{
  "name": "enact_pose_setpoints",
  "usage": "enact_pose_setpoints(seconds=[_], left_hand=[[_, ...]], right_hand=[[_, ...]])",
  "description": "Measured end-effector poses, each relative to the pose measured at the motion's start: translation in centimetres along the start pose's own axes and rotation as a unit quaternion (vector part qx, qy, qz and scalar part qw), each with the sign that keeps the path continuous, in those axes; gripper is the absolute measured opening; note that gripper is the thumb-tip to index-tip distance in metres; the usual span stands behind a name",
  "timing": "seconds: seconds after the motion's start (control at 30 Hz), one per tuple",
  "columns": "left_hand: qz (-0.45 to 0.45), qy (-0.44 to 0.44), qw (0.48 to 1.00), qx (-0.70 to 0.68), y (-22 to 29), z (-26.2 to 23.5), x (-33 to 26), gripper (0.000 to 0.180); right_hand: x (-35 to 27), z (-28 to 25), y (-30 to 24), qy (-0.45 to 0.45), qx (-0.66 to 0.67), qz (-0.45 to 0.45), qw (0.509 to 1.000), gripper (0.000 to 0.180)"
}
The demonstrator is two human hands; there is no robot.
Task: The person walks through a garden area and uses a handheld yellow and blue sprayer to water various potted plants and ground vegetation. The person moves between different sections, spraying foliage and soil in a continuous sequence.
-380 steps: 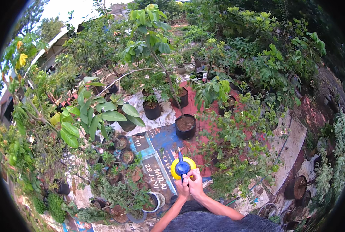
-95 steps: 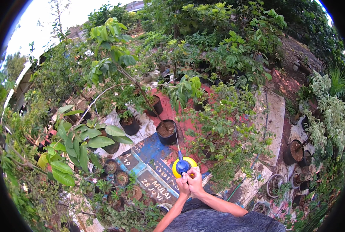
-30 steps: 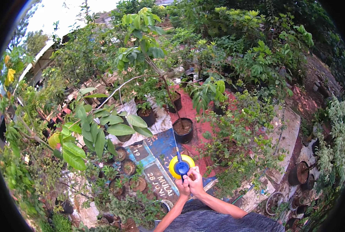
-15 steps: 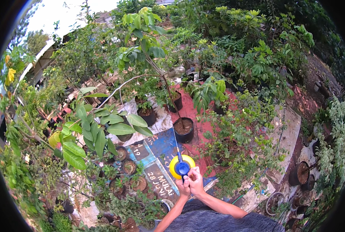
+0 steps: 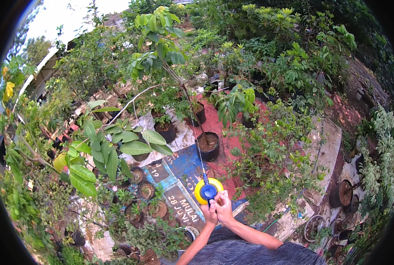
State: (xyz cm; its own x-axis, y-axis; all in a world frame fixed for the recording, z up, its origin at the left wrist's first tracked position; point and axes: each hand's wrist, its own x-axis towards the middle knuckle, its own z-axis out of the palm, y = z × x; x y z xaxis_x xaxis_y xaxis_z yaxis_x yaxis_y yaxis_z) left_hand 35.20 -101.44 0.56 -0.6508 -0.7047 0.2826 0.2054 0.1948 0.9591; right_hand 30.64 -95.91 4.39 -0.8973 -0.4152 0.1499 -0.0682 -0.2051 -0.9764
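Close in front of my body is a sprayer with a yellow tank (image 5: 215,183) and a blue top and nozzle (image 5: 209,191). My left hand (image 5: 210,214) and my right hand (image 5: 224,207) are both closed around its blue handle, side by side. The nozzle points away from me, and a thin pale jet leaves its tip toward a black pot (image 5: 208,148) of brown soil. From that pot rises a slender sapling (image 5: 187,92) with a long side branch reaching left. Its broad green leaves (image 5: 133,147) hang over the ground left of the sprayer.
Several small soil-filled pots (image 5: 146,190) stand to the left, beside a lettered blue-and-grey sheet (image 5: 182,194). A red sheet (image 5: 228,152) lies under the sapling's pot. A leafy shrub (image 5: 272,150) spreads to the right, with a larger pot (image 5: 340,194) beyond.
The view has shifted slightly, so the plants and pots sit a little further left and higher. Both hands keep their hold on the sprayer, and the thin jet continues.
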Motion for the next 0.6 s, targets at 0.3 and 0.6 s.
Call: enact_pose_setpoints(seconds=[0.3,0.6], left_hand=[[-0.033,-0.012,0.999,0.000,-0.5,-0.7,-0.3,0.057],[-0.127,-0.041,0.991,-0.029,0.2,-0.7,-0.8,0.063]], right_hand=[[-0.4,0.4,0.5,0.014,-0.006,0.006,1.000,0.024],[-1.5,0.8,1.7,0.090,-0.024,0.052,0.994,0.026]])
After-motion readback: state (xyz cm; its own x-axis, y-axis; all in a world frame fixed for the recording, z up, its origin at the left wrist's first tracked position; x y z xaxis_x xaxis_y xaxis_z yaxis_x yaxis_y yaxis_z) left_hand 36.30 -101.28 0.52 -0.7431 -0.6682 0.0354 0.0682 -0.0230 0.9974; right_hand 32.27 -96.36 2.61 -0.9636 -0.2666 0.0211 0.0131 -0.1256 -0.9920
